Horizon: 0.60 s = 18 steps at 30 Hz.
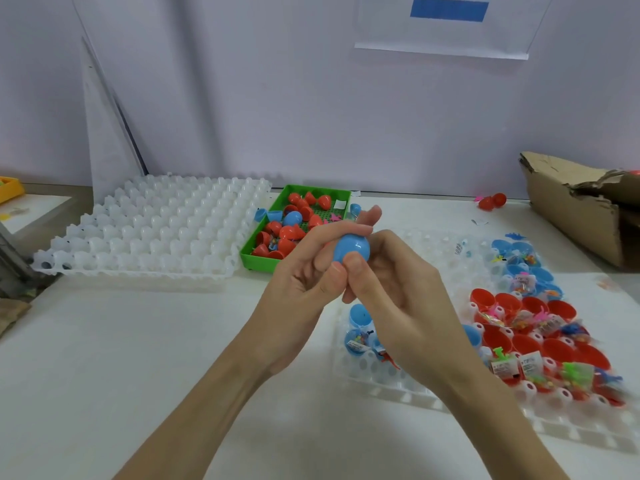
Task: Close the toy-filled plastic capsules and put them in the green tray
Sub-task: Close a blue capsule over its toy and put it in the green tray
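Pinching blue capsule (351, 249) between both hands, held above worktop (138, 341), just in front of green tray (258, 263). Left hand (304, 268) fingers curl over top; right hand (391, 289) thumb presses near end, other fingers wrap far side: opposed grip, likely to snap halves shut. Seam hidden; closure cannot be judged. Green tray near, holding mostly red pieces, so drop-off is short. Right-hand white cell tray (433, 393) keeps open toy-filled halves upright for pickup. Left cell tray (149, 230) holds no capsules.
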Each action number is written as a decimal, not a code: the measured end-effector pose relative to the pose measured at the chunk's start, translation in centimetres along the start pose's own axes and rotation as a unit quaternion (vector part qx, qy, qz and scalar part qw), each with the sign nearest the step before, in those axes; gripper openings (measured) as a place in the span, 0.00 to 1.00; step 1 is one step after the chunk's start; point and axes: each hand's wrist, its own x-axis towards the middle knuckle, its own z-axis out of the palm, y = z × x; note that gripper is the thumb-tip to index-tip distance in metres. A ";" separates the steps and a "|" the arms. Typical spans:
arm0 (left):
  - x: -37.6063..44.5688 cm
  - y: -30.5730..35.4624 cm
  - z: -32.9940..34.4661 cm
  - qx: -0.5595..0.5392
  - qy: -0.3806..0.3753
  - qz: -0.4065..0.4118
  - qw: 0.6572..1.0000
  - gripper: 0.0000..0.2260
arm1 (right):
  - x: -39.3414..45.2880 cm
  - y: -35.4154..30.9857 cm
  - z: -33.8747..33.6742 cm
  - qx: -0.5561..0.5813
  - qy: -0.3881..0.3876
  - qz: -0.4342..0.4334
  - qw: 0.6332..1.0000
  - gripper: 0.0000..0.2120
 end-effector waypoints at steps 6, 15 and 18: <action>-0.2 -0.8 0.4 -0.073 -0.020 -0.061 0.995 0.20 | -0.1 0.5 0.3 -0.056 -0.016 -0.032 0.998 0.09; -0.2 -0.8 0.5 -0.065 -0.038 -0.070 0.995 0.19 | 0.0 1.0 0.3 -0.095 0.026 -0.040 0.994 0.13; -0.1 -0.6 0.4 -0.045 -0.030 -0.071 0.996 0.22 | 0.0 1.0 0.5 -0.051 0.019 -0.016 0.998 0.11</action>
